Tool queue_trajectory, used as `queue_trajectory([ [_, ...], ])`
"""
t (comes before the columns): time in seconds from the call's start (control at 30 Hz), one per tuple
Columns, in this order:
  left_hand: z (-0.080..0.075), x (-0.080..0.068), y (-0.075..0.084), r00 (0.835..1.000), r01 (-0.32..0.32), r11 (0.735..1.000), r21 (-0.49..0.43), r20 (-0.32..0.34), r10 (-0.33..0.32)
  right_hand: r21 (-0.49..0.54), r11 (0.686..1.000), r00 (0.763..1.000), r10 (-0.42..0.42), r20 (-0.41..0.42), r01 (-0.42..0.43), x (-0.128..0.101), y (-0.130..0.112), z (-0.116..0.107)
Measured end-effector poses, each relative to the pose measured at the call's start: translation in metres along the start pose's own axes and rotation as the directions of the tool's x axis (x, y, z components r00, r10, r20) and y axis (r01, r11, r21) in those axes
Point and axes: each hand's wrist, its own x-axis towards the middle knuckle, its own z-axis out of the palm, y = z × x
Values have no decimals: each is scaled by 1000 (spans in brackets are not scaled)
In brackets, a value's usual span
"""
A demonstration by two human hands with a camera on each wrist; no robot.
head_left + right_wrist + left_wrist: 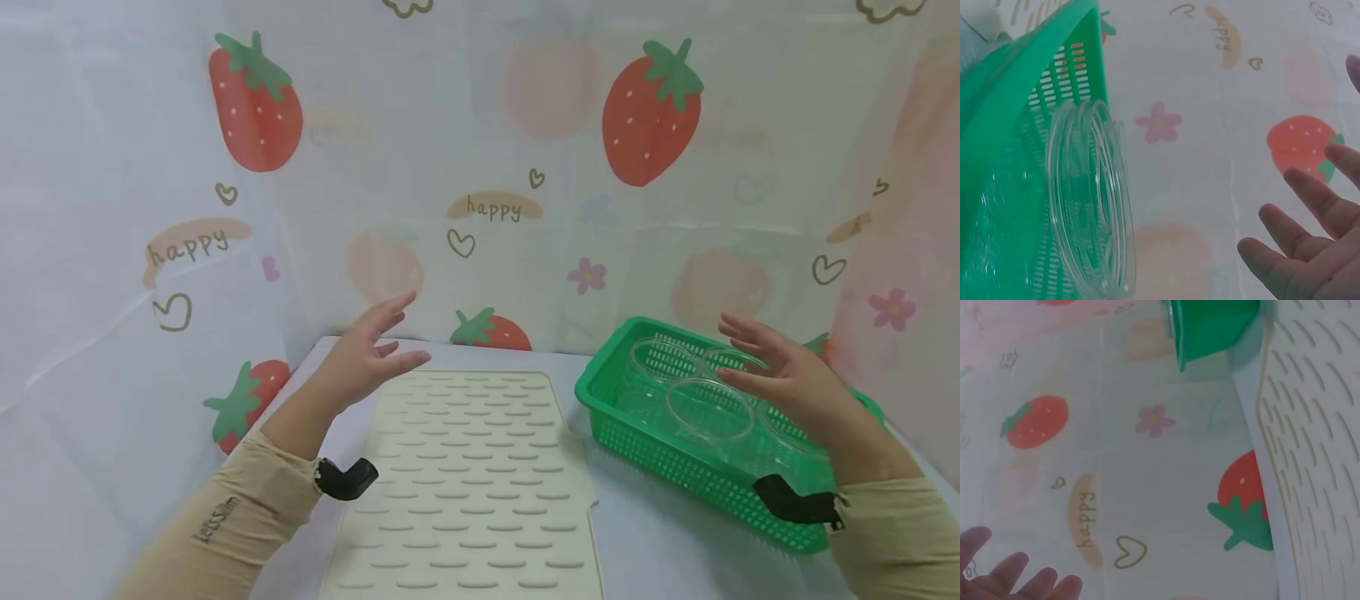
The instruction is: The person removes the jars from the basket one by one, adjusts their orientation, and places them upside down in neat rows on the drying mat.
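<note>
My left hand [369, 354] hovers over the far left corner of a cream ridged mat [480, 483], fingers spread and holding nothing. In the left wrist view its fingertips [1007, 572] show at the lower left. On the right, my right hand [787, 379] is held above a green plastic basket [645, 450], its fingers loosely extended. Inside the basket stand several clear round containers [708, 408] with open rims. The right wrist view shows their rims [1088, 200] side-on and the right hand's fingers [1297, 234] apart from them.
A white cloth covers the table [637, 517]. Behind it and at both sides hangs a pale curtain [487, 108] printed with strawberries, hearts and flowers. The basket stands to the right of the mat. Black straps [347, 479] sit at both wrists.
</note>
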Motion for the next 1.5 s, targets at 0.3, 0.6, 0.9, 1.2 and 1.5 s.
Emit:
queue_trajectory([
  [0.3,29,15,0,999,5,1000,-25,41,-4,-80,996,999,50,17,-49,-6,13,-13],
  [0.6,70,33,9,995,-17,997,-69,96,23,-65,995,997,71,27,-69,-13,35,-24],
  [0.9,115,51,17,990,-2,983,-181,141,28,-43,991,988,133,74,-130,-16,57,-33],
  [1.2,151,59,22,982,28,969,-244,187,18,30,992,982,118,150,-124,-16,70,-32],
  [1.5,175,53,19,968,65,965,-252,252,1,60,986,968,139,209,-154,-14,76,-25],
])
